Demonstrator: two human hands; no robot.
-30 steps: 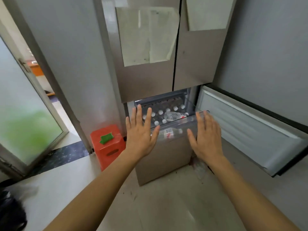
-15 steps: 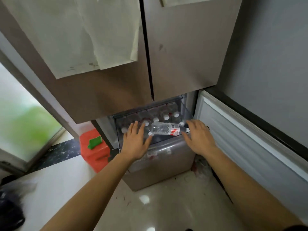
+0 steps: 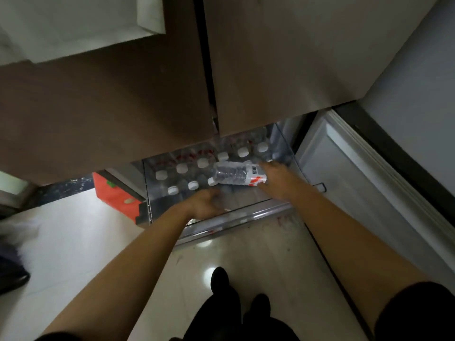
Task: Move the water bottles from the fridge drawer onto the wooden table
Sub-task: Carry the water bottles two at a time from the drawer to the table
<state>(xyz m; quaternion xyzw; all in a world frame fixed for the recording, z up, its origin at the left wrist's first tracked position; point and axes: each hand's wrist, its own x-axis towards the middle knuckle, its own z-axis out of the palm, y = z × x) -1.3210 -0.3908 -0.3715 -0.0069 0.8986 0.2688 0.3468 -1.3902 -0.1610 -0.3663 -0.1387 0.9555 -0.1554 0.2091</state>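
Note:
The clear fridge drawer (image 3: 246, 212) is pulled out below the closed upper doors. Several upright water bottles with white caps (image 3: 202, 163) fill its back. One water bottle with a red and white label (image 3: 234, 176) lies sideways on top of them. My right hand (image 3: 279, 182) rests against the labelled end of that lying bottle, fingers spread, not clearly wrapped round it. At the drawer's front, my left hand (image 3: 204, 203) hangs with its fingers curled downward; it is blurred, and I see no bottle in it.
The lower fridge door (image 3: 349, 183) stands swung open on the right, close to my right arm. A red stool (image 3: 118, 195) sits left of the drawer. My feet (image 3: 236, 299) stand on the glossy floor just before the drawer. The upper fridge doors (image 3: 147, 82) overhang the drawer's back.
I have leaned in over the drawer. My left hand dropped to the drawer's front and curled. My right hand moved up against the lying bottle's labelled end.

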